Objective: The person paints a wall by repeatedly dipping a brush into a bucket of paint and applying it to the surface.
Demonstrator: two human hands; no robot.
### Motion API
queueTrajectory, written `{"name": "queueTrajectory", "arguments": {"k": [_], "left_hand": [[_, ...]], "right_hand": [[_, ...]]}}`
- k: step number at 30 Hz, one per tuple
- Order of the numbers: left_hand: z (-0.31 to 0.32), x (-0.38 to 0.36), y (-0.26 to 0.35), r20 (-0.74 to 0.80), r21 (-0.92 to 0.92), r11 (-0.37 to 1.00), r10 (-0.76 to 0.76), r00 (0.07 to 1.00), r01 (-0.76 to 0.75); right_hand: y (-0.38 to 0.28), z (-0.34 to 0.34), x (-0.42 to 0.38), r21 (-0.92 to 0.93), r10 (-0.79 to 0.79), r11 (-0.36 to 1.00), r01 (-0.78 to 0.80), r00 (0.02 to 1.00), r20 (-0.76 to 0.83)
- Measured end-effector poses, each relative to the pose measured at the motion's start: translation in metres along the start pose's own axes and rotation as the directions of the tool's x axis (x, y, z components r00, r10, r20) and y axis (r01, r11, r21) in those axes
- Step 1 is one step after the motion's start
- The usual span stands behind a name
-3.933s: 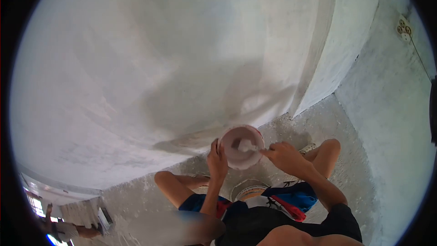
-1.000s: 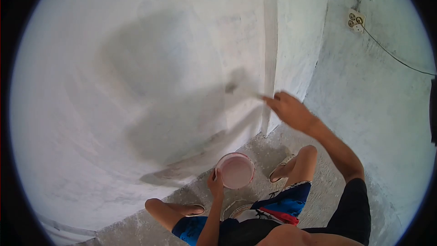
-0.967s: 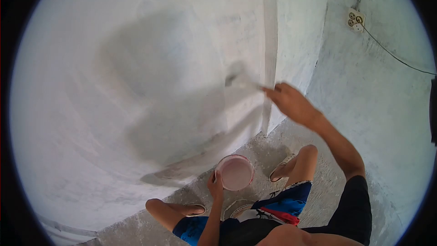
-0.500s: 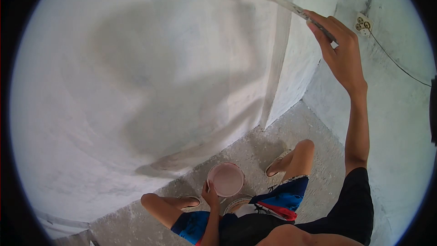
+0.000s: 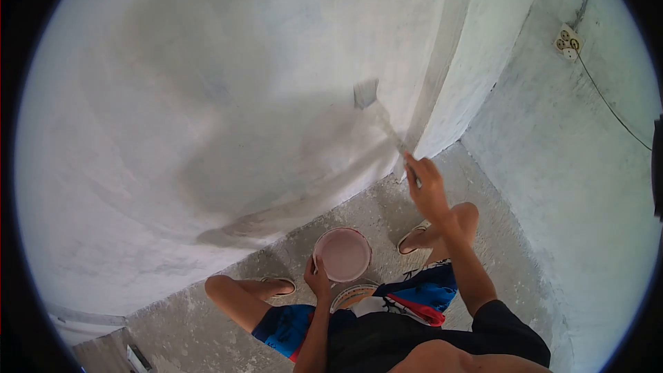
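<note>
My right hand is wrapped round the handle of a long brush. The wide bristles of the brush are at the pale wall, left of the vertical corner strip. Low in front of me, my left hand grips the left side of a round pinkish bowl, its fingers partly hidden by the rim. The bowl is upright, with pale pink inside. Beneath it, between my legs, part of a larger round bucket shows.
A wall socket with a cable hanging from it is on the right wall. The rough grey floor runs along the wall's base. A flat metal-edged object lies at the lower left.
My right hand has come down and to the left with the brush, which has moved from high on the wall to a lower spot. My left hand still holds the bowl.
</note>
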State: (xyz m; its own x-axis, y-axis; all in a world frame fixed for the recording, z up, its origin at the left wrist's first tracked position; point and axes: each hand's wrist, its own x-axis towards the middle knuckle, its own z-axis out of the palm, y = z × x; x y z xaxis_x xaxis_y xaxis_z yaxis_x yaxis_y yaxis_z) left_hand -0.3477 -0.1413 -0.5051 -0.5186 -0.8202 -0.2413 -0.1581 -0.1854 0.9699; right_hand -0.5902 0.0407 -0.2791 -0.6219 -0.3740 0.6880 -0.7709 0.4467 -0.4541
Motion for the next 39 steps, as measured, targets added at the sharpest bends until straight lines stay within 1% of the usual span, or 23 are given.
{"name": "queueTrajectory", "arguments": {"k": [2, 4, 5, 9, 11, 13, 15, 17, 18, 20, 22, 24, 26, 27, 29, 30, 32, 33, 34, 35, 37, 38, 39], "left_hand": [[0.005, 0.0, -0.005, -0.068, 0.059, 0.998, 0.002, 0.998, 0.002], [0.005, 0.001, -0.008, -0.038, 0.018, 1.0, -0.015, 0.999, 0.015], [0.005, 0.0, -0.011, -0.015, -0.024, 0.999, -0.031, 0.999, 0.03], [0.004, 0.002, -0.014, -0.011, 0.023, 1.0, 0.016, 1.0, -0.016], [0.006, -0.001, -0.004, -0.033, 0.031, 1.0, -0.004, 0.999, 0.005], [0.003, -0.008, 0.015, -0.032, 0.032, 0.999, 0.003, 0.999, -0.002], [0.01, -0.008, 0.031, -0.029, 0.007, 0.999, 0.032, 0.999, -0.031], [0.003, -0.014, 0.038, -0.039, -0.018, 1.0, 0.003, 0.999, -0.004], [-0.001, -0.018, 0.031, -0.034, -0.014, 1.0, 0.004, 0.999, -0.004], [-0.004, -0.016, 0.022, -0.041, -0.023, 1.0, 0.013, 0.999, -0.014], [-0.007, -0.011, 0.021, -0.052, -0.015, 1.0, 0.018, 0.998, -0.019], [-0.009, -0.005, 0.027, -0.047, -0.036, 0.998, -0.044, 0.998, 0.043], [-0.002, -0.014, 0.073, -0.071, -0.064, 0.987, -0.149, 0.986, 0.144], [-0.005, -0.013, 0.084, -0.072, -0.057, 0.99, -0.135, 0.988, 0.131], [-0.006, -0.01, 0.106, -0.06, 0.064, 0.996, -0.06, 0.996, 0.063], [-0.005, -0.006, 0.122, -0.075, 0.057, 0.997, -0.043, 0.996, 0.047], [-0.012, -0.014, 0.158, -0.052, 0.028, 0.994, -0.107, 0.993, 0.108], [-0.018, -0.032, 0.196, -0.099, 0.025, 0.992, -0.12, 0.988, 0.123], [-0.016, -0.043, 0.25, -0.151, 0.001, 0.993, -0.12, 0.981, 0.122], [-0.016, -0.054, 0.293, -0.209, -0.031, 0.993, -0.114, 0.971, 0.11], [-0.033, -0.064, 0.333, -0.306, -0.06, 0.993, -0.116, 0.945, 0.103], [-0.047, -0.068, 0.35, -0.346, -0.062, 0.994, -0.111, 0.932, 0.095], [-0.055, -0.079, 0.378, -0.391, -0.101, 0.991, -0.121, 0.913, 0.088]], "right_hand": [[0.008, 0.022, -0.024, 0.006, 0.031, 0.999, -0.031, 0.999, 0.033], [0.017, 0.042, -0.046, -0.008, 0.013, 1.0, -0.013, 1.0, 0.001], [0.022, 0.051, -0.056, 0.007, 0.057, 0.998, -0.057, 0.998, 0.036], [0.028, 0.075, -0.091, 0.051, 0.085, 0.995, -0.089, 0.992, 0.092], [0.025, 0.076, -0.102, 0.044, 0.227, 0.97, -0.239, 0.957, 0.181], [0.018, 0.072, -0.113, 0.059, 0.247, 0.964, -0.259, 0.955, 0.163], [0.02, 0.064, -0.101, 0.071, 0.241, 0.965, -0.251, 0.962, 0.128], [0.015, 0.045, -0.094, 0.057, 0.312, 0.944, -0.326, 0.934, 0.175], [0.009, 0.033, -0.085, 0.057, 0.317, 0.942, -0.331, 0.933, 0.172], [0.003, 0.012, -0.049, 0.04, 0.324, 0.938, -0.344, 0.913, 0.247], [0.002, -0.004, -0.027, 0.01, 0.28, 0.958, -0.287, 0.942, 0.185], [-0.014, -0.021, 0.014, -0.022, 0.223, 0.975, -0.222, 0.968, 0.116], [-0.051, -0.058, 0.052, 0.08, 0.224, 0.97, -0.231, 0.971, 0.089], [-0.069, -0.076, 0.07, 0.09, 0.225, 0.969, -0.232, 0.971, 0.078], [-0.1, -0.11, 0.116, 0.089, 0.212, 0.973, -0.214, 0.977, 0.023], [-0.112, -0.126, 0.138, 0.106, 0.196, 0.975, -0.197, 0.98, 0.017], [-0.137, -0.16, 0.182, 0.034, 0.145, 0.989, -0.145, 0.989, -0.008], [-0.157, -0.181, 0.205, 0.012, 0.169, 0.986, -0.169, 0.986, 0.009], [-0.176, -0.2, 0.222, 0.048, 0.15, 0.987, -0.152, 0.988, 0.049], [-0.192, -0.22, 0.24, 0.047, 0.185, 0.981, -0.187, 0.982, 0.033], [-0.216, -0.244, 0.266, 0.086, 0.207, 0.974, -0.208, 0.978, 0.025], [-0.23, -0.249, 0.266, 0.111, 0.156, 0.981, -0.161, 0.986, 0.055], [-0.236, -0.256, 0.266, 0.164, 0.16, 0.972, -0.167, 0.986, 0.052]]}}
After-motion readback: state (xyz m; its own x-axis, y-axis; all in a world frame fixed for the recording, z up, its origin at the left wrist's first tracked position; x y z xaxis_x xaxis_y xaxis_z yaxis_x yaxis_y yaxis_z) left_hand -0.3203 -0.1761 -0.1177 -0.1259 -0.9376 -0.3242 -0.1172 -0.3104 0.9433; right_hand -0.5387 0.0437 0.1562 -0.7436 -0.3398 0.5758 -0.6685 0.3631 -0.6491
